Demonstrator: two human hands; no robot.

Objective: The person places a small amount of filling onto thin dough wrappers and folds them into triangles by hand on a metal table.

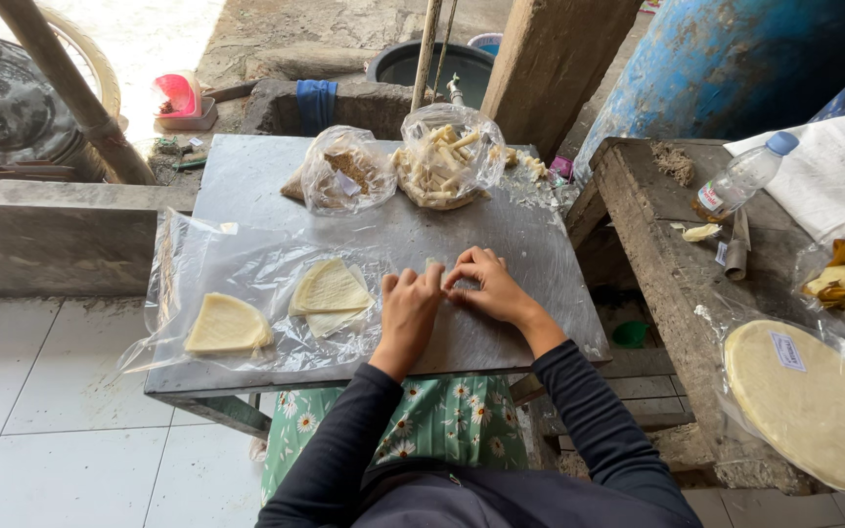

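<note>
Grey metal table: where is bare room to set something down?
On the grey metal table: the far-left corner, left of the clear bag of brown pieces, and the right end beyond the right hand. Crowded: the clear plastic sheet with pale wrapper stacks.

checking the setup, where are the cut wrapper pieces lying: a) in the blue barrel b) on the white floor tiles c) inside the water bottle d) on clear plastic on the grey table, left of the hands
d: the pale wrapper pieces lie on the clear plastic sheet spread over the grey table, just left of the left hand and right hand.
</note>
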